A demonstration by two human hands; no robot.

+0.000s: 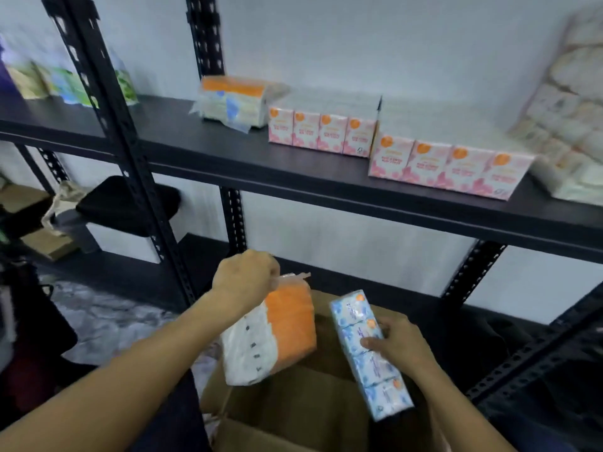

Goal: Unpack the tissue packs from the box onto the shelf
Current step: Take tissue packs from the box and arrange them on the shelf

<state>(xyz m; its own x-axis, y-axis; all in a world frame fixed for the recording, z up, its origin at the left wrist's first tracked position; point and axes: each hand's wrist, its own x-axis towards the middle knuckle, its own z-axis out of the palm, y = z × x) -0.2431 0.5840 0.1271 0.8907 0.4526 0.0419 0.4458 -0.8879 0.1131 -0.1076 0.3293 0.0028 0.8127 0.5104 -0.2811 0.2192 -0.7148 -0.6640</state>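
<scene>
My left hand [243, 280] pinches the top seam of an orange and white tissue pack [274, 331], which hangs above the open cardboard box [290, 409]. In my right hand [396, 345] is a long blue tissue pack [367, 350], gripped around its middle and tilted over the box. The black shelf [228, 154] above carries another orange and white pack [233, 99] and two rows of pink tissue packs [321, 132] [448, 168].
A large wrapped bundle of rolls [569, 125] fills the right end of the shelf. Green packets [75, 83] sit on the shelf at the left. Black slotted uprights [107, 125] frame the shelf. A dark bag [127, 207] lies on the lower left level.
</scene>
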